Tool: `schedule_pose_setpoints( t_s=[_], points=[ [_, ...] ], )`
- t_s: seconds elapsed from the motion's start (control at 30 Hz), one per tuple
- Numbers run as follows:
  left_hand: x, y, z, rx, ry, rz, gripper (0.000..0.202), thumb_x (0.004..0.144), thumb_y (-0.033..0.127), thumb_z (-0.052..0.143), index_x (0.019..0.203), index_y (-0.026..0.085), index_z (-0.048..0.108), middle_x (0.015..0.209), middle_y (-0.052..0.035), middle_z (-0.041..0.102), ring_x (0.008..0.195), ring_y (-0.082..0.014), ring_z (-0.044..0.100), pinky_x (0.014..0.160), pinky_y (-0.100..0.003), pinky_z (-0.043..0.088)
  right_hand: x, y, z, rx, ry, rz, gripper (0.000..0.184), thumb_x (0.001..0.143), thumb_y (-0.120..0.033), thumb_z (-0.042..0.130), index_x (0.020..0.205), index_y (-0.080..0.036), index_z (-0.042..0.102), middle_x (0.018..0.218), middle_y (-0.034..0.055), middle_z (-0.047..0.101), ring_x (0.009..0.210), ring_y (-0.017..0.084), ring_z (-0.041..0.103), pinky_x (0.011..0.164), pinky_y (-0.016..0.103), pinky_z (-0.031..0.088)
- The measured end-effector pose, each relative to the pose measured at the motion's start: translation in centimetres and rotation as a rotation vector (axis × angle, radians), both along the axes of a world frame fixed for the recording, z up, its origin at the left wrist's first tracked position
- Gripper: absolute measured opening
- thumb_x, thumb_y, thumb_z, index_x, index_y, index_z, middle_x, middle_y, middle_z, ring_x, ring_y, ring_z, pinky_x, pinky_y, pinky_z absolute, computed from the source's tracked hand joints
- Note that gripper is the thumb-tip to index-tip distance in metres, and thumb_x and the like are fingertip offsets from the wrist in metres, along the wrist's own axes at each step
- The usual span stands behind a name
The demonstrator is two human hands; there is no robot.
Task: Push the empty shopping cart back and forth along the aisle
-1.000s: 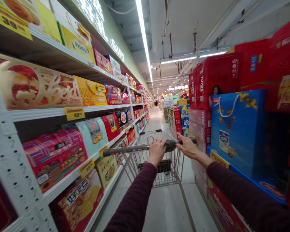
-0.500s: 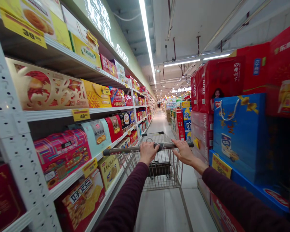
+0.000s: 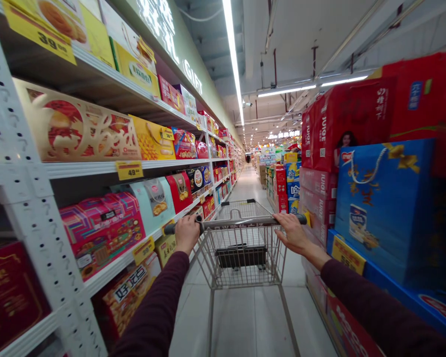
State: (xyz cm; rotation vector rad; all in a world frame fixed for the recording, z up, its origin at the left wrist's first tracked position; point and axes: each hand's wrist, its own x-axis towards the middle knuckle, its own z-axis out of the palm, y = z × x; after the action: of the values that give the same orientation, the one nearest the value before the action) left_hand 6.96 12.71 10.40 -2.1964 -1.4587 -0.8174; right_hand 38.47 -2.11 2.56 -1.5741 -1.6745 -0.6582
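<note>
Stretching aisle: a long supermarket aisle (image 3: 245, 188) is running straight ahead over a pale tiled floor (image 3: 245, 317), beneath a bright ceiling light strip (image 3: 232, 49), and a small dark figure (image 3: 248, 158) is standing far down it.

Lining shelves: white perforated metal shelving (image 3: 33, 173) is rising on the left, carrying rows of colourful boxed gift sets (image 3: 102, 235) and yellow price tags (image 3: 129, 170).

Towering display: red gift cartons (image 3: 345, 119) are stacking up on the right, above a large blue gift box (image 3: 382, 213) with a white cord handle.

Standing cart: a wire shopping cart (image 3: 241, 263) is sitting mid-aisle between shelves and display, directly in front of the person.

Gripping hands: the left hand (image 3: 187, 234) is closing around the left end of the cart's grey handle bar (image 3: 238, 222), and the right hand (image 3: 295, 234) is holding its right end, both emerging from dark maroon sleeves (image 3: 371, 312).

Curling fingers: the left fingers (image 3: 190, 223) and right fingers (image 3: 282, 219) are clenching that bar, neither hand releasing it.
</note>
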Motion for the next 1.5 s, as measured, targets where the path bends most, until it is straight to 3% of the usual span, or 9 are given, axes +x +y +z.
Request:
schedule_pose_setpoints(
  t_s=[0.17, 0.3, 0.4, 0.53, 0.67, 1.13, 1.27, 1.4, 1.5],
  points=[
    [1.3, -0.7, -0.3, -0.009, 0.068, -0.043, 0.036, 0.084, 0.024, 0.033, 0.087, 0.014, 0.068, 0.095, -0.0122, 0.068, 0.092, -0.0235, 0.058, 0.087, -0.036, 0.039, 0.0, 0.0, -0.1, 0.014, 0.004, 0.007, 0.046, 0.079, -0.026, 0.047, 0.123, -0.015, 0.054, 0.12, 0.013, 0.059, 0.113, 0.028, 0.05, 0.1, 0.05, 0.032],
    [2.4, -1.6, -0.6, -0.001, 0.115, -0.135, 0.038, 0.087, 0.03, 0.032, 0.087, 0.016, 0.067, 0.095, -0.0102, 0.068, 0.093, -0.0224, 0.058, 0.088, -0.034, 0.04, 0.6, -0.2, -0.1, 0.023, -0.008, -0.001, 0.046, 0.078, -0.025, 0.046, 0.121, -0.013, 0.055, 0.119, 0.0142, 0.06, 0.113, 0.027, 0.051, 0.1, 0.048, 0.034],
    [0.9, -0.7, -0.4, -0.004, 0.13, -0.143, 0.04, 0.089, 0.03, 0.029, 0.087, 0.016, 0.067, 0.096, -0.0099, 0.068, 0.093, -0.0214, 0.058, 0.087, -0.032, 0.04, 1.2, -0.4, -0.1, 0.014, -0.021, 0.007, 0.045, 0.077, -0.025, 0.046, 0.119, -0.013, 0.056, 0.119, 0.0146, 0.06, 0.113, 0.027, 0.051, 0.099, 0.047, 0.035],
    [-2.4, 1.2, 0.2, -0.013, 0.113, -0.012, 0.042, 0.087, 0.027, 0.028, 0.086, 0.013, 0.067, 0.095, -0.0133, 0.068, 0.093, -0.0234, 0.06, 0.088, -0.035, 0.04, 1.5, -0.5, -0.2, 0.019, -0.019, 0.006, 0.045, 0.076, -0.025, 0.046, 0.118, -0.014, 0.057, 0.118, 0.014, 0.061, 0.112, 0.028, 0.051, 0.099, 0.048, 0.035],
    [-3.1, 1.6, 0.1, 0.002, 0.092, 0.013, 0.042, 0.086, 0.025, 0.028, 0.086, 0.012, 0.067, 0.093, -0.0145, 0.068, 0.092, -0.024, 0.06, 0.088, -0.036, 0.04, 1.3, -0.4, -0.4, 0.046, -0.005, 0.002, 0.045, 0.077, -0.025, 0.045, 0.118, -0.012, 0.057, 0.118, 0.0142, 0.061, 0.114, 0.027, 0.05, 0.1, 0.047, 0.034],
    [6.4, -3.3, -1.5, 0.014, 0.129, -0.241, 0.03, 0.089, 0.027, 0.037, 0.089, 0.019, 0.066, 0.093, -0.0072, 0.066, 0.095, -0.0205, 0.056, 0.09, -0.033, 0.04, 1.3, 0.0, -0.6, 0.078, 0.024, -0.046, 0.043, 0.077, -0.025, 0.044, 0.115, -0.013, 0.06, 0.117, 0.0138, 0.063, 0.114, 0.027, 0.052, 0.101, 0.048, 0.031],
    [4.4, -2.4, -1.2, -0.002, 0.112, -0.314, 0.03, 0.088, 0.025, 0.038, 0.098, 0.018, 0.066, 0.099, -0.0081, 0.067, 0.098, -0.0209, 0.056, 0.089, -0.032, 0.042, 1.9, -0.2, -0.4, 0.051, 0.036, -0.018, 0.042, 0.078, -0.025, 0.043, 0.116, -0.015, 0.06, 0.119, 0.0126, 0.062, 0.115, 0.026, 0.052, 0.101, 0.047, 0.032],
    [0.5, -0.8, -0.7, 0.001, 0.034, -0.183, 0.035, 0.087, 0.023, 0.034, 0.093, 0.014, 0.067, 0.096, -0.0118, 0.067, 0.094, -0.0235, 0.058, 0.088, -0.036, 0.043, 1.7, -0.2, -0.3, 0.038, 0.051, -0.014, 0.043, 0.079, -0.026, 0.043, 0.116, -0.014, 0.059, 0.119, 0.0133, 0.062, 0.115, 0.026, 0.052, 0.101, 0.048, 0.032],
    [0.4, -0.7, -0.8, 0.023, 0.02, -0.176, 0.034, 0.086, 0.022, 0.035, 0.089, 0.014, 0.067, 0.094, -0.0123, 0.067, 0.094, -0.0238, 0.057, 0.089, -0.037, 0.042, 1.2, 0.0, -0.4, 0.045, 0.061, -0.025, 0.043, 0.079, -0.026, 0.044, 0.117, -0.013, 0.059, 0.12, 0.0139, 0.061, 0.116, 0.027, 0.052, 0.102, 0.049, 0.031]
  ],
)
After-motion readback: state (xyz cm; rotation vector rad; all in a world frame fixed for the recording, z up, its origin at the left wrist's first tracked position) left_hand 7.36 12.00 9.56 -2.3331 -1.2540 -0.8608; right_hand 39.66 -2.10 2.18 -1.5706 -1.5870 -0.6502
